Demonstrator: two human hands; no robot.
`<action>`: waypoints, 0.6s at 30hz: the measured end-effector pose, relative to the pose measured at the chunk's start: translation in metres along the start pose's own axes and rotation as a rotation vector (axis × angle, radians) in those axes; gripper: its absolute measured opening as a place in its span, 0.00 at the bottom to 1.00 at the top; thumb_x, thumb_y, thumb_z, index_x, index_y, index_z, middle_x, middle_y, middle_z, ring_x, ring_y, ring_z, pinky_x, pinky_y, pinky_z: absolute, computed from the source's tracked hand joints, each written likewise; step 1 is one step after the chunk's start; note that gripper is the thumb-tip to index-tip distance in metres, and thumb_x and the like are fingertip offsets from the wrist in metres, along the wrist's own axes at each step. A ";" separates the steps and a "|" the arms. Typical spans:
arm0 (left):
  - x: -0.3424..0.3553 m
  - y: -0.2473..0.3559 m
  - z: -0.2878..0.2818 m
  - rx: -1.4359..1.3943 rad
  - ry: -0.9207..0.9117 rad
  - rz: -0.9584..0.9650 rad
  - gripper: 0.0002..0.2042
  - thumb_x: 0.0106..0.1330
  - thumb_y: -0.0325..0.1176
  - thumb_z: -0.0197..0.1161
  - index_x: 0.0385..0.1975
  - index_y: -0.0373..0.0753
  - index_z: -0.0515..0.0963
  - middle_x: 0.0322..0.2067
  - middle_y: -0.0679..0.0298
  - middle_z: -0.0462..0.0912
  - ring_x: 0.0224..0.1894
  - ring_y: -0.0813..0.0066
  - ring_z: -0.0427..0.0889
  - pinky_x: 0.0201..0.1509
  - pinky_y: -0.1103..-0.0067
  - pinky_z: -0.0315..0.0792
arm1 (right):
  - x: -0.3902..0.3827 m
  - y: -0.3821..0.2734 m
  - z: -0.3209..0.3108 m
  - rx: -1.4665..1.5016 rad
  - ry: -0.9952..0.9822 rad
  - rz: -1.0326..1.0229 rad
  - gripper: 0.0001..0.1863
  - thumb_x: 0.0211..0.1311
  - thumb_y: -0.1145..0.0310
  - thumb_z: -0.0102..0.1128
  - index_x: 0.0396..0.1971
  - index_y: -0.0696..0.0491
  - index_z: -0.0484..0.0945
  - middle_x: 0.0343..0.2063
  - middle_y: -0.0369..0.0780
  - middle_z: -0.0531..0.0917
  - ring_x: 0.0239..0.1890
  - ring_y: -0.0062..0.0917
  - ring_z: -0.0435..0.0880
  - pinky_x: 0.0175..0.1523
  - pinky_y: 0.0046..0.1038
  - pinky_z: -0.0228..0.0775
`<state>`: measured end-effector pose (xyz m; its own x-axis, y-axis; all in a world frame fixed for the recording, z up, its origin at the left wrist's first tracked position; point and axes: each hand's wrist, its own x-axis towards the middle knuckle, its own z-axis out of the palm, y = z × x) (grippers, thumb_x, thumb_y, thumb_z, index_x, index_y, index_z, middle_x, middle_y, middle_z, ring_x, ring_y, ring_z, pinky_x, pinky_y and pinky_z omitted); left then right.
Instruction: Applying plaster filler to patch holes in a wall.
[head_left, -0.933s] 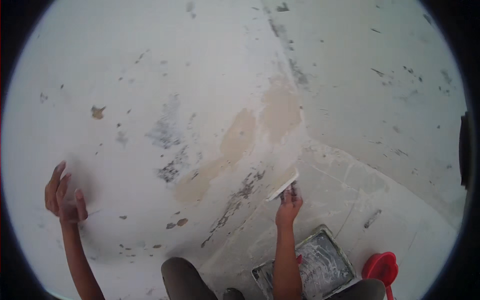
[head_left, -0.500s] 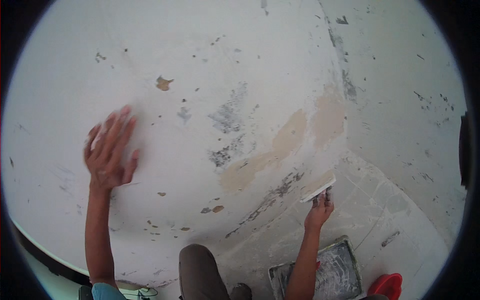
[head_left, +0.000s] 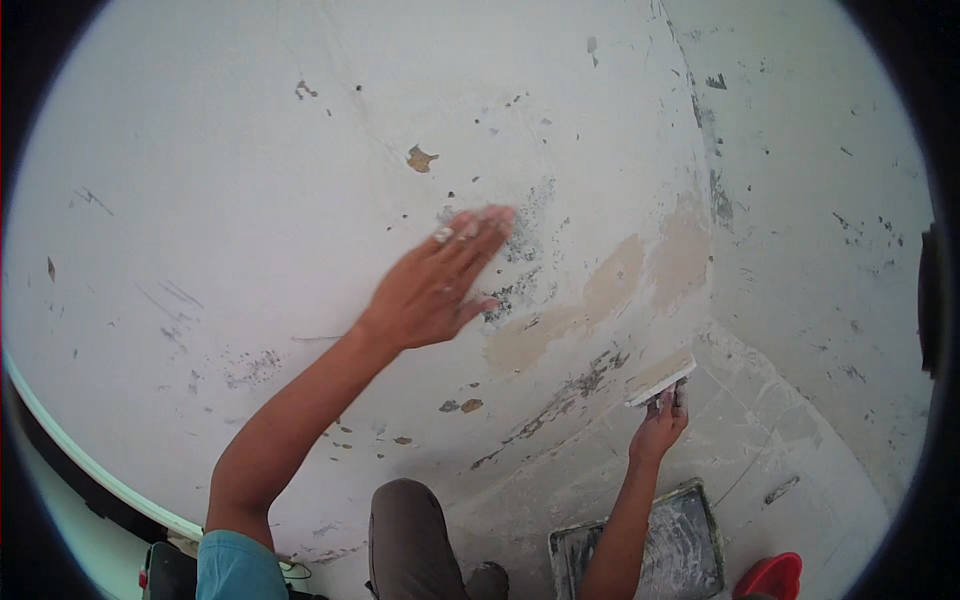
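Note:
My left hand (head_left: 430, 290) lies flat over the white wall (head_left: 250, 200), fingers stretched out and their tips whitened. The fingertips reach a dark speckled patch (head_left: 525, 225); whether the palm touches the wall is hard to tell. Low near the corner, my right hand (head_left: 658, 432) grips a plastering trowel (head_left: 664, 380) with a wide flat blade and a white edge. My fingers are wrapped behind the blade and hide its handle. Tan patches (head_left: 612, 280) mark the wall between the two hands. A chipped spot (head_left: 421, 159) shows above my left hand.
A black-rimmed tray (head_left: 690, 540) smeared with white sits on the tiled floor (head_left: 745, 440), partly behind my right forearm. Right of it is a red plastic bowl (head_left: 772, 577). A second wall (head_left: 810, 200) meets the first at the right. My bent knee (head_left: 405, 520) is below.
My left hand has swept right across the wall to the dark speckled patch. The right hand keeps its hold on the trowel near the corner. The view has shifted a little left.

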<state>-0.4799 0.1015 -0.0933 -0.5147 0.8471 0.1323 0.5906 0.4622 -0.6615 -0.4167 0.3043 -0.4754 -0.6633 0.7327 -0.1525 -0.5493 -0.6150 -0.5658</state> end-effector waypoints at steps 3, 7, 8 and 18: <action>0.005 0.008 0.011 -0.118 -0.036 0.077 0.39 0.71 0.52 0.54 0.73 0.33 0.53 0.74 0.54 0.54 0.77 0.59 0.51 0.80 0.67 0.44 | 0.004 0.001 -0.013 0.002 -0.005 -0.027 0.24 0.73 0.73 0.53 0.66 0.63 0.65 0.61 0.44 0.75 0.58 0.30 0.78 0.61 0.35 0.72; -0.005 -0.007 -0.004 0.016 0.026 -0.065 0.38 0.71 0.53 0.54 0.74 0.37 0.52 0.75 0.56 0.54 0.77 0.59 0.51 0.80 0.66 0.44 | -0.007 -0.007 0.003 0.020 0.019 -0.012 0.24 0.73 0.74 0.52 0.66 0.63 0.65 0.61 0.45 0.75 0.58 0.30 0.78 0.61 0.34 0.72; -0.008 -0.012 -0.018 0.103 0.072 -0.127 0.38 0.71 0.53 0.54 0.75 0.38 0.51 0.75 0.57 0.54 0.77 0.59 0.51 0.80 0.65 0.45 | -0.005 -0.013 0.002 0.015 0.020 -0.030 0.24 0.73 0.74 0.52 0.66 0.63 0.65 0.61 0.45 0.75 0.58 0.30 0.78 0.61 0.35 0.72; -0.081 0.028 -0.011 -0.391 0.006 0.056 0.35 0.66 0.45 0.65 0.71 0.42 0.61 0.72 0.58 0.62 0.72 0.60 0.63 0.77 0.63 0.54 | -0.026 -0.024 0.036 0.015 -0.061 -0.053 0.22 0.74 0.74 0.50 0.63 0.68 0.65 0.59 0.47 0.76 0.58 0.31 0.78 0.62 0.32 0.71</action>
<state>-0.4150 0.0490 -0.1139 -0.4718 0.8749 0.1091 0.8104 0.4791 -0.3372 -0.4046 0.2896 -0.4292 -0.6629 0.7452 -0.0728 -0.5916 -0.5808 -0.5592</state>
